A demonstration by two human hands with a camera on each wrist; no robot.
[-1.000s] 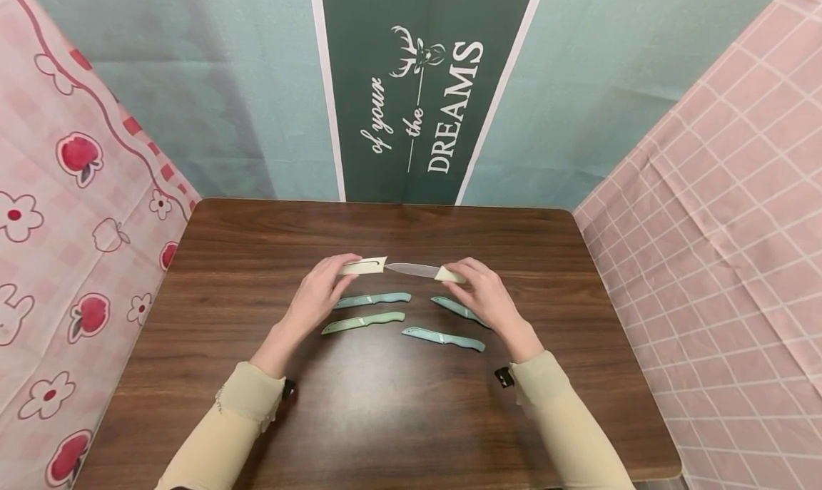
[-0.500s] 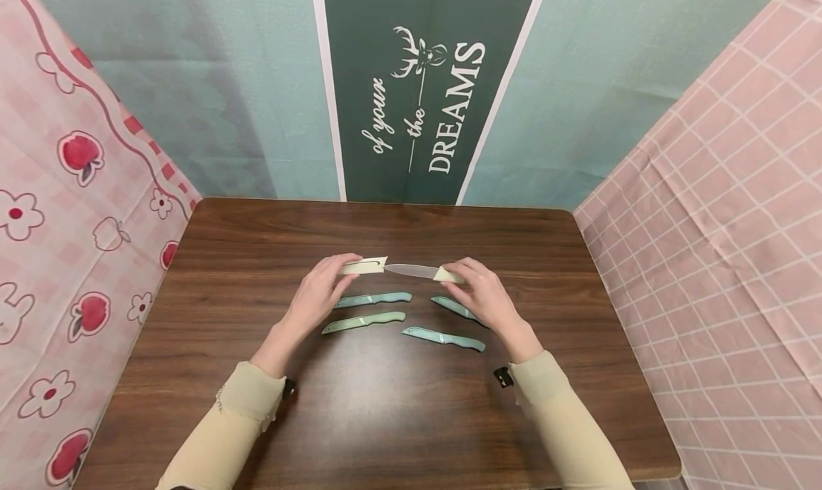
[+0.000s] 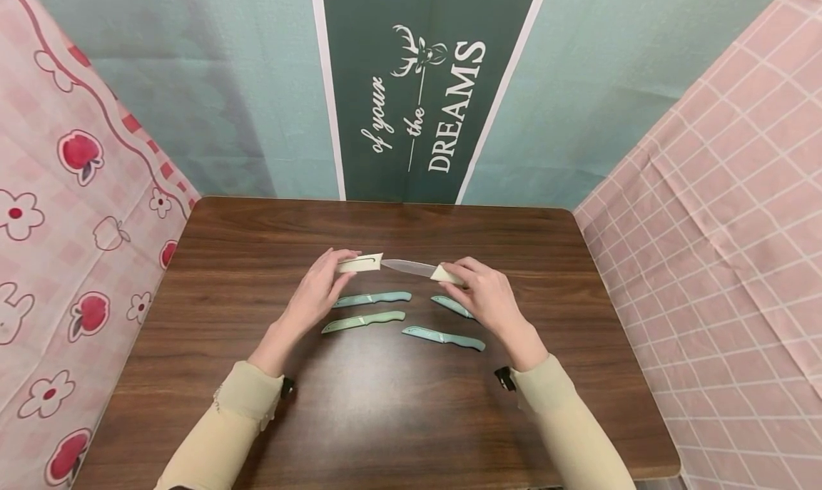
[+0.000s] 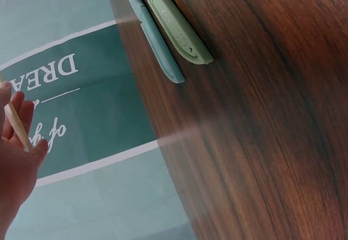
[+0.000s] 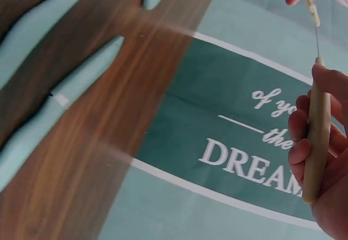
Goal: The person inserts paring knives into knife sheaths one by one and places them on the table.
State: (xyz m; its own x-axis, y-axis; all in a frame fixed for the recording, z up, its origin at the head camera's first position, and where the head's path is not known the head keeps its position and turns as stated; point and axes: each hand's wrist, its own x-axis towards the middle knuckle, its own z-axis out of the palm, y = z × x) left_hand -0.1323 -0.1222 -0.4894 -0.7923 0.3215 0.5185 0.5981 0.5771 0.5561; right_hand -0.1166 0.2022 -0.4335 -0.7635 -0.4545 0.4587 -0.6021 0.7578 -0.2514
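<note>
My left hand (image 3: 317, 283) pinches a cream knife sheath (image 3: 361, 263) between thumb and fingers, its mouth facing right. The right hand (image 3: 484, 290) grips the cream handle (image 5: 317, 136) of a knife (image 3: 411, 267), whose bare blade points left with the tip at the sheath's mouth. Both are held above the table. Below them lie a blue sheathed knife (image 3: 379, 299) and a green sheathed knife (image 3: 364, 322) on the left. To the right lie a teal sheathed knife (image 3: 444, 338) and another teal knife (image 3: 451, 304), partly hidden by the right hand.
The brown wooden table (image 3: 359, 419) carries the sheathed knives near its middle. A green cloth with white lettering (image 3: 430, 90) hangs behind it. Patterned pink cloths hang at the left (image 3: 83, 262) and right (image 3: 719, 226).
The left hand and sheath have shifted slightly left and away from me. The knife stays level with the sheath, its blade still bare; the knives on the table have not moved.
</note>
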